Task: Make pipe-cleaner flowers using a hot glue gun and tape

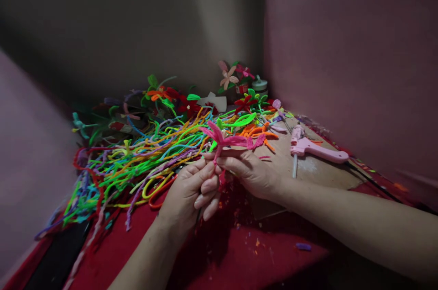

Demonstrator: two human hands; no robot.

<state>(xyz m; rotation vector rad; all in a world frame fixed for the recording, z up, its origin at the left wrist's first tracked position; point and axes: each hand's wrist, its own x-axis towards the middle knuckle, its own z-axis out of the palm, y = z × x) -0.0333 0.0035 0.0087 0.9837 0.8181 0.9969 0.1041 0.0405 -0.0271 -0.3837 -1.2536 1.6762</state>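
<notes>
A pink pipe-cleaner flower [221, 139] stands upright between my two hands, its fuzzy petals spread above my fingers. My left hand [196, 185] is closed round the flower's lower stem. From the right, my right hand [251, 171] pinches the same stem just under the petals, thumb and forefinger together. Part of the stem is hidden behind my fingers. Just behind the hands lie loose pipe cleaners [160, 144] in green, yellow, purple and blue, along with orange pipe-cleaner petals [262, 131].
On a tan board [321, 176] at the right rests a pink glue gun [318, 149] with its cord trailing right. Finished-looking flowers [228, 76] and a lidded jar [260, 84] stand at the back. Red cloth [239, 253] with scattered fuzz covers the front. Walls enclose the corner.
</notes>
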